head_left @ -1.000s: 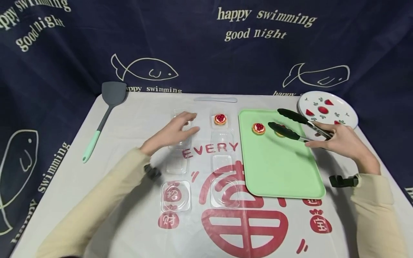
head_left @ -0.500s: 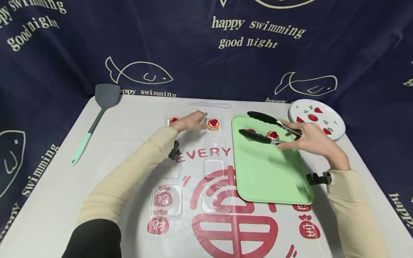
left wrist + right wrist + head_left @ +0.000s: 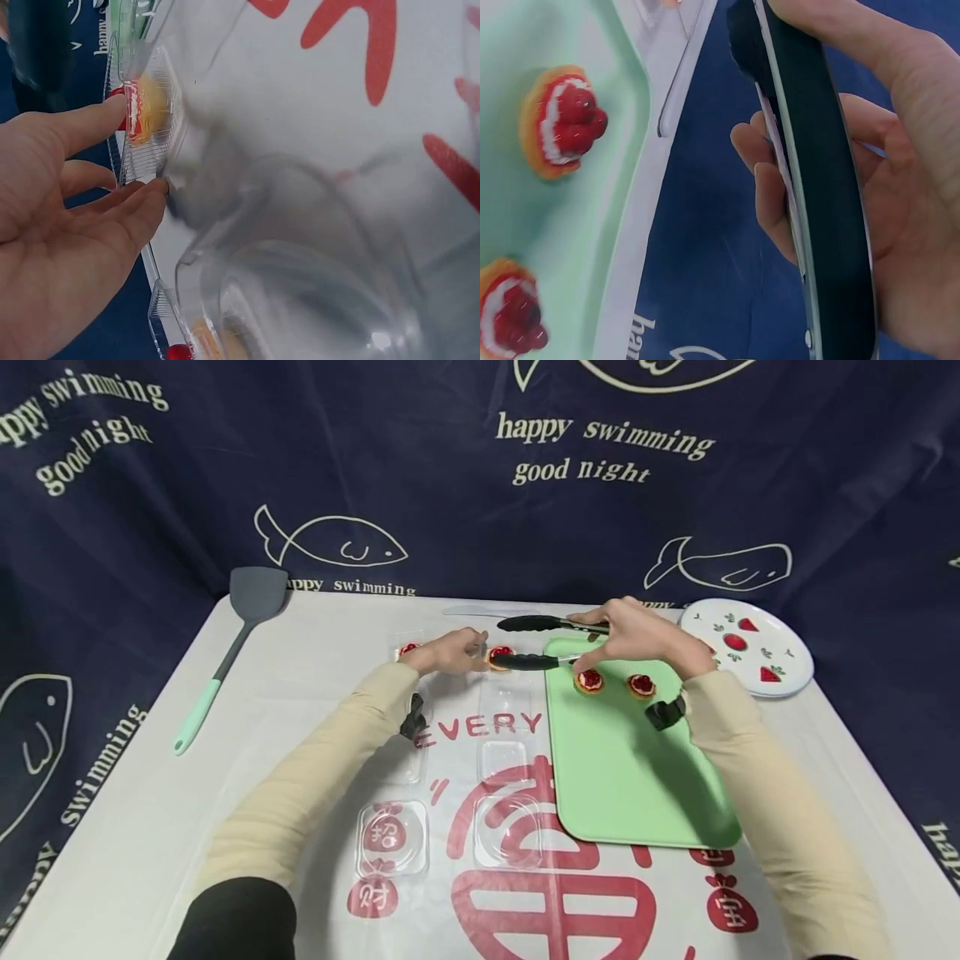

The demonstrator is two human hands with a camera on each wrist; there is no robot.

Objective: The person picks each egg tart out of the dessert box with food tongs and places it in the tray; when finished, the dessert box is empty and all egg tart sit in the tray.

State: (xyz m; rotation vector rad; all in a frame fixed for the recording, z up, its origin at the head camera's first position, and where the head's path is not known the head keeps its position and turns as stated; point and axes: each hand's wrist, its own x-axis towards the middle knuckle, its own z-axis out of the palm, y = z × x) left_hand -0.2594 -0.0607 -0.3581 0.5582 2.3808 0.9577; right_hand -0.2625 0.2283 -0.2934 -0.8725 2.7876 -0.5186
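Note:
My left hand (image 3: 450,652) reaches to a clear plastic box with a fruit tart (image 3: 154,105) in it. Relaxed and apart, its fingertips are right at the box's left side. My right hand (image 3: 633,631) grips black-tipped metal tongs (image 3: 536,662), their arms spread with nothing between them. In the head view the near tong tip overlaps the boxed tart. Two more tarts, a left one (image 3: 588,680) and a right one (image 3: 642,685), lie on the green tray (image 3: 637,777), below the right hand. Another tart (image 3: 408,650) sits in a clear box left of my left hand.
Several clear boxes stand in two columns toward me, including a front left box (image 3: 393,837) and a front right box (image 3: 510,831). A spatula (image 3: 240,635) lies at left. A pale knife (image 3: 487,610) lies along the back edge, a watermelon-patterned plate (image 3: 780,635) at back right.
My right hand has carried the tongs leftward from over the tray to the boxed tart. My left hand has moved right, from the left box to the right one.

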